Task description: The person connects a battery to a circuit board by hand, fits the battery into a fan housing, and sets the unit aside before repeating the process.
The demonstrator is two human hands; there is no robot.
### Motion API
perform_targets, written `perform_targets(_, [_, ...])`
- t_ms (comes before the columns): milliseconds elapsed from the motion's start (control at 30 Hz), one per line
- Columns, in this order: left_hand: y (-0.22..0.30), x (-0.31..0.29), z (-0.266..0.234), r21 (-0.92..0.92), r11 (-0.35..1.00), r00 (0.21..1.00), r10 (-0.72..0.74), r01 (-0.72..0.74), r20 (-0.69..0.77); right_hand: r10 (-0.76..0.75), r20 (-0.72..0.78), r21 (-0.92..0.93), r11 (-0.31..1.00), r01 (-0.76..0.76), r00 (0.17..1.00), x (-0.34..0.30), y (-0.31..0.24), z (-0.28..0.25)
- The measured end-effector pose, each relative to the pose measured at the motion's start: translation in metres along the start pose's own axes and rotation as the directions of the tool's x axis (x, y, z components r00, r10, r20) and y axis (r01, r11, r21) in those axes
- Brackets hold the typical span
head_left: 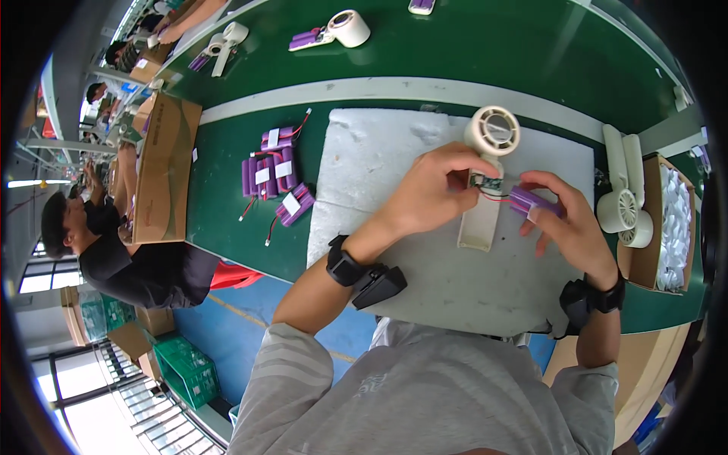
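Observation:
A white handheld fan point(478, 230) lies on the grey-white foam mat, its round head away from me and its handle towards me. In its neck a small green circuit board point(489, 183) is exposed. My left hand point(432, 189) is closed at the fan's neck, thumb and forefinger on either side of the board; what the fingertips press is partly hidden. My right hand point(565, 220) grips a purple battery pack point(531, 200) just right of the handle. Thin red and dark wires run from the pack to the board.
Several purple battery packs point(262, 177) with wires lie left of the foam mat point(364, 152). At right are white fan parts point(618, 210) and an open carton point(656, 280). A cardboard box point(163, 174) stands left, with a co-worker point(144, 262) beyond. Fans with packs point(349, 29) occupy the far green surface.

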State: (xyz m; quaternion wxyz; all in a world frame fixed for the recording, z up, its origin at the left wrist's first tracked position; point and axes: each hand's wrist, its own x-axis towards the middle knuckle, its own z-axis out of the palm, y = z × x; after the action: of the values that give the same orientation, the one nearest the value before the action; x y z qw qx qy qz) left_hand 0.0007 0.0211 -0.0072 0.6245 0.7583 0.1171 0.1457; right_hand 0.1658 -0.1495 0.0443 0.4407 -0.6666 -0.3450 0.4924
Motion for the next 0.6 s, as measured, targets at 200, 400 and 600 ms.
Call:
perform_targets(200, [0.002,-0.001,0.006,-0.056,0.994,0.996,-0.092,0.091,-0.015,-0.502,-0.146,-0.677,0.679,0.284,0.852,0.005,0.026,-0.002])
perform_targets(400, [-0.006,0.003,0.014,-0.165,0.984,0.995,-0.076,0.064,-0.066,-0.595,-0.084,-0.771,0.548,0.326,0.800,0.001,0.022,-0.003])
perform_targets(600, [-0.008,-0.004,0.005,-0.093,0.991,0.992,-0.099,0.091,-0.081,-0.665,0.054,-0.805,0.413,0.426,0.745,0.004,0.026,-0.001])
